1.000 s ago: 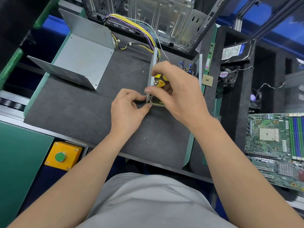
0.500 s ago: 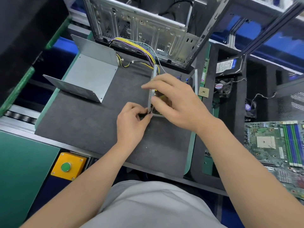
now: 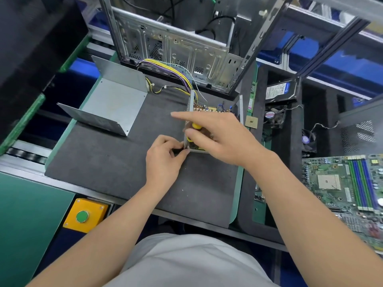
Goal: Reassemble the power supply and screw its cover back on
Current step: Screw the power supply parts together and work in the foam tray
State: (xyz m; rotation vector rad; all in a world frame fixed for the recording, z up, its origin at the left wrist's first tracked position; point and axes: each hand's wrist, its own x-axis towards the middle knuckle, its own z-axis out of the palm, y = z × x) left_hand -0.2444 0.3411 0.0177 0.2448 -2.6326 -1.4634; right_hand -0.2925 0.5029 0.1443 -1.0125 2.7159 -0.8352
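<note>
Dark grey mat on the counter (image 3: 103, 166), and the power supply (image 3: 207, 109) sits open mid-frame with its board showing, partly under the hands. Fingers of the left hand (image 3: 163, 160) are pinched on the bottom corner of its left wall. Over it, the right hand (image 3: 223, 137) has its index finger straight out leftward, thumb by a yellow part (image 3: 195, 126); can't tell if the other fingers hold anything. Its cover (image 3: 116, 104) lies upper left, well apart. A wire bundle (image 3: 172, 73) runs up to the bare PC case (image 3: 176, 48), and a motherboard (image 3: 342, 183) is far right.

Grey mat (image 3: 116, 162), silver cover (image 3: 112, 102), yellow-and-purple wires (image 3: 172, 73) (some pale blue), green motherboard (image 3: 339, 183).
</note>
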